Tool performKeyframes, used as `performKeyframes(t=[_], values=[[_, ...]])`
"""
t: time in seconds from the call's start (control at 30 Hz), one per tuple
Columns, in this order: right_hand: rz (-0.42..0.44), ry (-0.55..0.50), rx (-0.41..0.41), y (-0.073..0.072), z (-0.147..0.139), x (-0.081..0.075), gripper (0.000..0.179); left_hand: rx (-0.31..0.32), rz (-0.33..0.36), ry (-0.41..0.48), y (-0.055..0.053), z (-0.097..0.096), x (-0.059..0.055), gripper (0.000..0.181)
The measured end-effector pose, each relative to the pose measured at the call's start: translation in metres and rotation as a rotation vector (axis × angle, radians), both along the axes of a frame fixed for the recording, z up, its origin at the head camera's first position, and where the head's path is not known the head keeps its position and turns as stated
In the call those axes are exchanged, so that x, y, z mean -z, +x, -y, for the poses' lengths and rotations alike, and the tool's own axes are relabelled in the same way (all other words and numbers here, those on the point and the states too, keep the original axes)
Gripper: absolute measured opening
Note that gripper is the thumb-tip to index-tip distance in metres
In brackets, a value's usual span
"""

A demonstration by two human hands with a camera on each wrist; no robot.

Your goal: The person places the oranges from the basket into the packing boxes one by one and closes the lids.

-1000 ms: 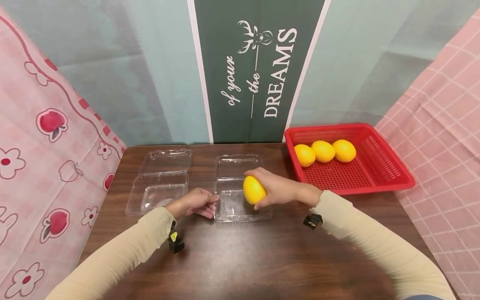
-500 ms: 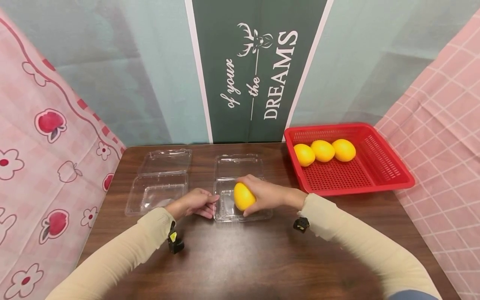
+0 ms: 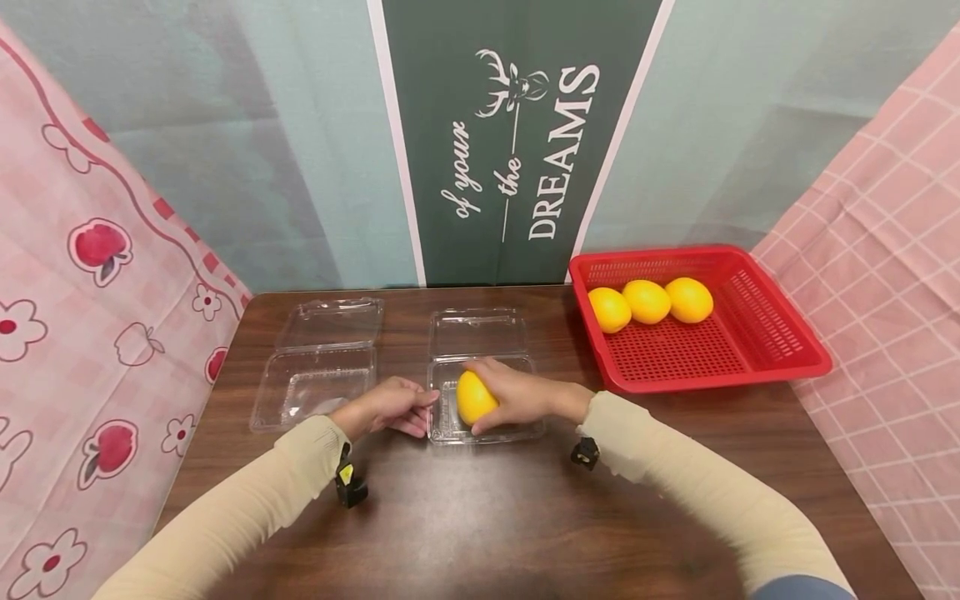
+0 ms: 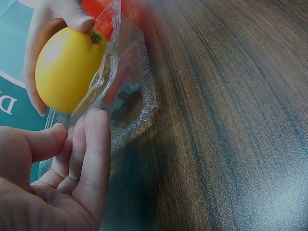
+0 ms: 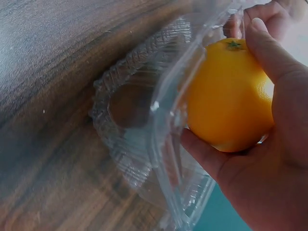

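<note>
In the head view my right hand grips an orange over the near half of an open clear plastic clamshell box. The right wrist view shows the thumb and fingers round the orange, its green stem end showing. The fruit is at the level of the box's rim; whether it touches the bottom I cannot tell. At the box's left side, my left hand pinches the rim between thumb and fingers, seen close in the left wrist view.
A second open clear clamshell box lies to the left on the brown wooden table. At the back right stands a red plastic basket with three more oranges along its left part. Fabric hangs behind and on both sides.
My right hand has moved left and slightly down with the orange, further over the near half of the box. The left hand has stayed at the rim.
</note>
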State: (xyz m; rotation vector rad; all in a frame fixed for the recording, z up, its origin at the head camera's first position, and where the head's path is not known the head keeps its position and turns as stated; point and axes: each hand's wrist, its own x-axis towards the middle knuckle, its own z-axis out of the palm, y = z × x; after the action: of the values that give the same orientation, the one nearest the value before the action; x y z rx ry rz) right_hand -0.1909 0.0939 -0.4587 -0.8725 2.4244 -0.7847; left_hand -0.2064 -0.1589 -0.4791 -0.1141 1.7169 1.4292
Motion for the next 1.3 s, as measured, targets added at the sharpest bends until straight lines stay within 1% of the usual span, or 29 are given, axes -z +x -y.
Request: performKeyframes(t=[0.17,0.4,0.6,0.73,1.0,1.3], values=[[0.002,0.009,-0.009,0.001,0.005,0.005,0.103,0.010,-0.001,0.010,0.000,0.000,0.001,0.026],[0.005,0.011,0.001,0.001,0.009,0.012,0.105,0.013,-0.001,0.014,0.001,0.000,0.002,0.027],[0.004,0.034,0.000,0.002,0.012,0.018,0.107,0.016,0.003,0.016,0.001,0.000,0.001,0.027],[0.005,0.024,0.009,0.002,0.014,0.019,0.107,0.019,0.003,0.017,0.001,0.000,0.000,0.026],[-0.001,0.050,0.021,0.001,0.019,0.019,0.104,0.021,-0.002,0.027,0.000,0.001,0.002,0.027],[0.026,0.032,0.003,-0.002,0.023,0.022,0.102,0.023,0.006,0.039,0.000,0.001,0.003,0.027]])
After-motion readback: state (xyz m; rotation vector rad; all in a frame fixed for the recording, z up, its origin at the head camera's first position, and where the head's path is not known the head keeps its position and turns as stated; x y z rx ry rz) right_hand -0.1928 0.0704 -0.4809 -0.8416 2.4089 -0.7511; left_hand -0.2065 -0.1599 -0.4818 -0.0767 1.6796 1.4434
